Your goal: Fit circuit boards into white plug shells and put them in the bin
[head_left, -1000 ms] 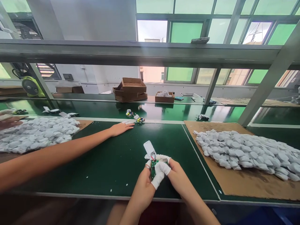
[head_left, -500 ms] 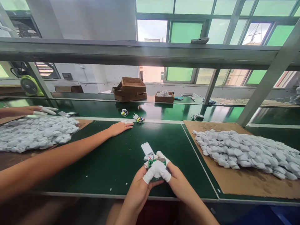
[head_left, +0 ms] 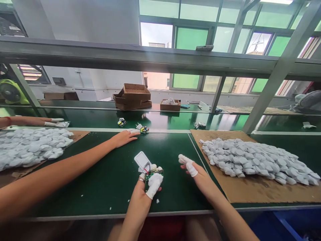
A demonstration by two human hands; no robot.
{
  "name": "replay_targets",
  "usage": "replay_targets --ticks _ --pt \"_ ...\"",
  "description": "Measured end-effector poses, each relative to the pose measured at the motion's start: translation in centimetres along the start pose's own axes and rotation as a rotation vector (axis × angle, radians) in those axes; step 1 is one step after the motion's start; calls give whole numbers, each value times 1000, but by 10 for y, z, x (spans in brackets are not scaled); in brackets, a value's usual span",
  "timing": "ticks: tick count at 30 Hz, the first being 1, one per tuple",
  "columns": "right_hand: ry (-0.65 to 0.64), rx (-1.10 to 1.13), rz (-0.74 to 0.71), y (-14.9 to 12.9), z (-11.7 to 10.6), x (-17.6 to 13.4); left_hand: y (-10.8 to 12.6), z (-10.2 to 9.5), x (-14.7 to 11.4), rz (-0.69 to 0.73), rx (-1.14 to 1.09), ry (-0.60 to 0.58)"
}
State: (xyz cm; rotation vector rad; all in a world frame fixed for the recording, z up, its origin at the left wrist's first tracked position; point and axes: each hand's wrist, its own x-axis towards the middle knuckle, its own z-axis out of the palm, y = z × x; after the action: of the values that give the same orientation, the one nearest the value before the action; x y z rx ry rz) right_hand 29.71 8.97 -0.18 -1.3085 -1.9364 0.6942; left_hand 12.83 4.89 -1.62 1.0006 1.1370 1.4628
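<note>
Green bench (head_left: 105,180), cardboard sheet (head_left: 250,194) with white parts (head_left: 250,157); windows (head_left: 190,38) behind.

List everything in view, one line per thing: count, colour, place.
circuit board: one, green, in the left hand, wired to the white cover.
white cover: one, white, just above the board.
right heap of white parts: many, white, on brown cardboard at right.
left heap of white parts: many, white, on cardboard at left.
small assemblies: about three, mixed colours, on the conveyor belt.
cardboard boxes: a stack, brown, on the far side.
worktable: one, green.
co-worker's arm: one, reaching across the table from the left.
second person's gloved hand: far left, on the belt.
left hand: holds the board, white finger cots.
right hand: open, empty, white finger cots.
</note>
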Motion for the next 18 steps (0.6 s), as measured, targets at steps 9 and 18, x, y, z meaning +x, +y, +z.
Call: replay_targets --ticks 9,18 --pt "192 -1060 39 47 -81 30 5 -5 13 264 1046 -234" --pt "247 -1250 35 47 -47 28 29 1 18 148 1214 -273"
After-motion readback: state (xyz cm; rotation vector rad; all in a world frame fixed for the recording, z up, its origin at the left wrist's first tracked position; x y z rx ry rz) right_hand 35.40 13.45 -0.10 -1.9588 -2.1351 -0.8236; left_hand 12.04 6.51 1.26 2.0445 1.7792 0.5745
